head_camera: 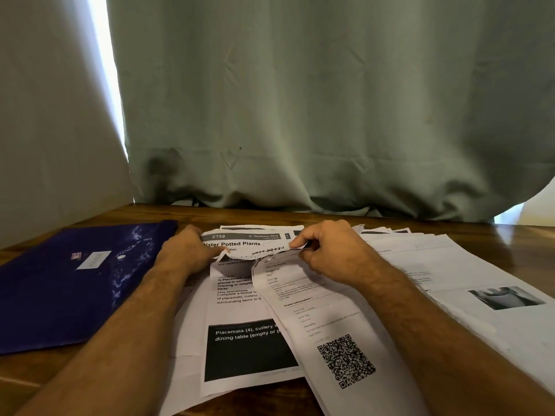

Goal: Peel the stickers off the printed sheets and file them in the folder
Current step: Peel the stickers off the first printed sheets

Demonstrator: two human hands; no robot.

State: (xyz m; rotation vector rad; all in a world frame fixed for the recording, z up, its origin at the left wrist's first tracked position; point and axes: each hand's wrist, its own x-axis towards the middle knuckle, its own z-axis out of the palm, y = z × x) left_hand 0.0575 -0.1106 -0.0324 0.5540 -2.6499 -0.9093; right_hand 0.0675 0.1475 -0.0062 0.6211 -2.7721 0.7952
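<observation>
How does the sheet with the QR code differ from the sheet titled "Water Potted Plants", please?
The QR-code sheet lies mostly flat on the pile; the Water Potted Plants sheet is lifted and curled between both hands. The QR-code sheet sits nearer the person, under the right hand; the Water Potted Plants sheet is farther back, gripped by the left hand too. The former carries small text, the latter a bold title. Both are white printed paper.
</observation>
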